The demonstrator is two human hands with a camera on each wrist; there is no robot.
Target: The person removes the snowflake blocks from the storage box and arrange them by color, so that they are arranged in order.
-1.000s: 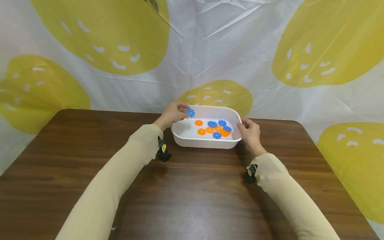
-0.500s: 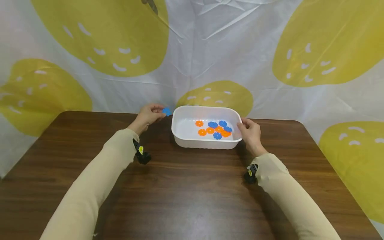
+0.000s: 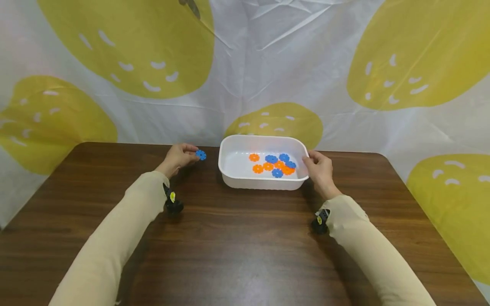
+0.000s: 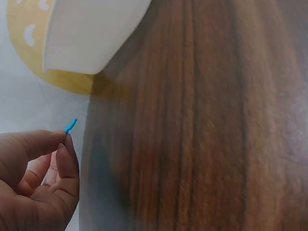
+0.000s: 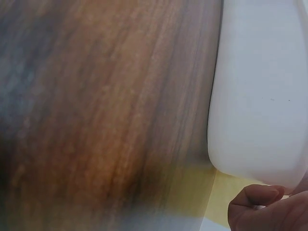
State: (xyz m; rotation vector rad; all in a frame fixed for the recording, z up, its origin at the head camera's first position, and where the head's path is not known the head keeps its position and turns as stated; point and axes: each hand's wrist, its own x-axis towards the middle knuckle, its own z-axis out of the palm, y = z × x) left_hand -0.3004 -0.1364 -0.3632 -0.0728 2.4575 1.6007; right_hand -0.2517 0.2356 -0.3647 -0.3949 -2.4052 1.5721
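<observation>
Between thumb and fingers my left hand (image 3: 179, 158) pinches a blue flower-shaped disc (image 3: 200, 154), held above the table to the left of the white basin. Edge-on, the blue disc (image 4: 70, 125) pokes out from the fingertips in the left wrist view. My right hand (image 3: 320, 172) grips the right end of the white plastic basin (image 3: 264, 183), thumb over its rim. In the right wrist view, the right hand (image 5: 269, 207) is partly cut off by the frame. Several orange discs (image 3: 258, 168) and blue discs (image 3: 277, 173) lie on the basin's floor, some overlapping toward the right.
The basin stands near the back edge of the dark wooden table (image 3: 245, 238). Directly behind hangs a white cloth (image 3: 283, 63) with yellow printed shapes. Both wrists carry a small black camera, such as the left wrist camera (image 3: 174, 205).
My left hand has carried the blue disc leftward out of the basin, past its left rim, then slightly down over the table. The right hand and basin have stayed put.
</observation>
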